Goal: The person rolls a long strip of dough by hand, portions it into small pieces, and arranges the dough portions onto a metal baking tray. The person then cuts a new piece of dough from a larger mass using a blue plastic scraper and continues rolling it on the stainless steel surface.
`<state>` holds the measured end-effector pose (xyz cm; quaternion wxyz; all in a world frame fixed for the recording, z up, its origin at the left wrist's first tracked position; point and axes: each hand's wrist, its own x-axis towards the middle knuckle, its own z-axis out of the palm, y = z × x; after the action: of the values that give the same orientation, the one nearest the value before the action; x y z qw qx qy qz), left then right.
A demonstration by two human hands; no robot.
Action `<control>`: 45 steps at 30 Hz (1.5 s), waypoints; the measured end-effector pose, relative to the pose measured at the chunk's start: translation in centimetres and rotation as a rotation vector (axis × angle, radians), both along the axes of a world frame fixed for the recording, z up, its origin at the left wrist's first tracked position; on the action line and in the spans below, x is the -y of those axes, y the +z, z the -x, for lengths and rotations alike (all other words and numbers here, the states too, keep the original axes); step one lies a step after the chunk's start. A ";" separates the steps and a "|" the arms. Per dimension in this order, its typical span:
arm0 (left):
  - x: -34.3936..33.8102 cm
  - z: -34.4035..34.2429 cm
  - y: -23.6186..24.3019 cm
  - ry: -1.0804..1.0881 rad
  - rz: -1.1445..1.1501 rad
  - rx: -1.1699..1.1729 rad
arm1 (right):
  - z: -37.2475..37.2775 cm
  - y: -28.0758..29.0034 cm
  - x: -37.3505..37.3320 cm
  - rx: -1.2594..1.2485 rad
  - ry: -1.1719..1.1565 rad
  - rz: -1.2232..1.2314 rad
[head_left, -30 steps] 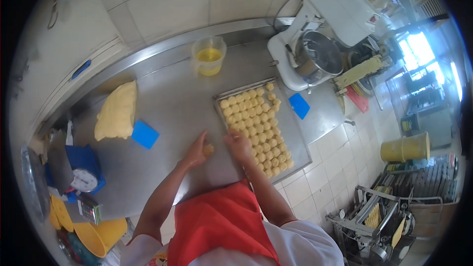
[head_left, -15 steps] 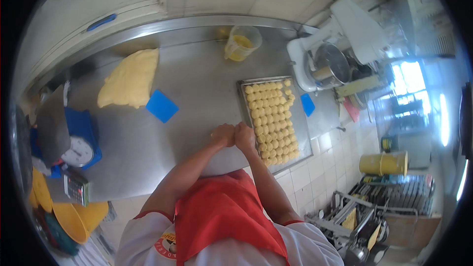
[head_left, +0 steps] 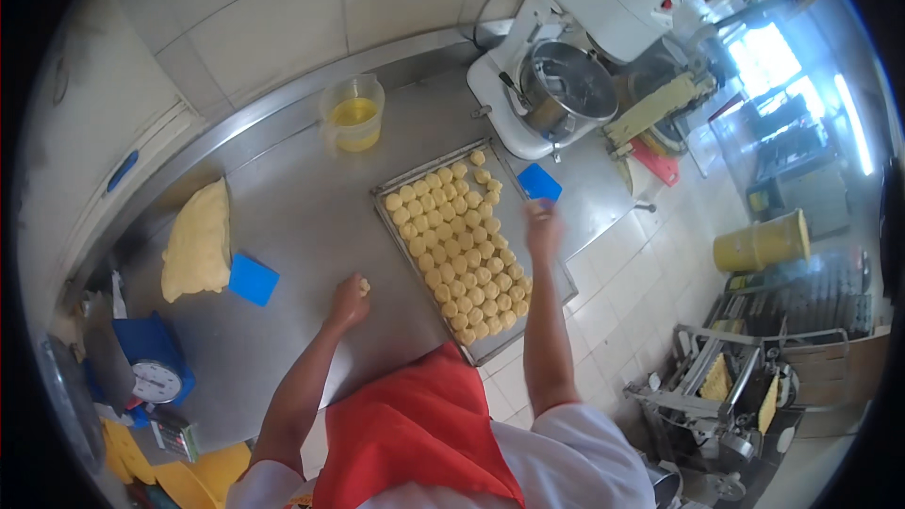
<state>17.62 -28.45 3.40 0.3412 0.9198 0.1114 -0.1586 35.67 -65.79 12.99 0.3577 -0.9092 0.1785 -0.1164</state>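
A metal baking tray lies on the steel table, filled with several rows of small yellow dough balls. My left hand rests on the table left of the tray, closed around a small piece of dough. My right hand is stretched out over the tray's right side, blurred by motion; whether it holds anything cannot be told. A big lump of yellow dough lies at the table's left.
A blue scraper lies beside the big lump, another blue scraper by the tray's far corner. A clear jug of yellow liquid stands at the back. A stand mixer sits back right. A blue scale stands front left.
My hands were together at the tray's near left edge; now they are apart, the right hand reached out over the tray's right side and the left stays on the table.
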 end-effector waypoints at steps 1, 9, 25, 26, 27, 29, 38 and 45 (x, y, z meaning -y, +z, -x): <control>0.1 0.8 -0.4 0.015 -0.005 0.006 | -0.5 -5.4 1.0 -0.080 0.097 0.339; 1.5 0.4 1.6 0.191 -0.027 -0.041 | -6.4 -6.9 -4.0 -0.165 0.255 0.378; -1.6 1.5 3.8 -0.023 0.117 0.047 | -0.5 -5.8 -5.4 0.232 0.003 0.167; -2.0 1.1 3.9 -0.041 0.123 0.025 | 1.9 -3.6 -7.9 0.217 0.085 0.164; -1.6 0.8 4.1 -0.068 0.169 0.081 | 4.6 -2.9 -9.8 0.269 0.251 -0.022; -2.2 1.8 3.8 -0.098 0.256 0.182 | 12.4 1.8 -18.5 -0.290 0.454 -0.097; -1.8 5.2 7.2 -0.453 0.267 0.125 | 22.6 -0.9 -23.9 -0.098 0.665 -0.109; 3.8 4.7 8.9 -0.386 0.031 -0.016 | 23.5 -0.2 -21.5 -0.116 0.486 0.158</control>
<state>12.95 -32.23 12.31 0.3178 0.9174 -0.0671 -0.2301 12.18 -44.25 12.80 0.2922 -0.9557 -0.0348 0.0117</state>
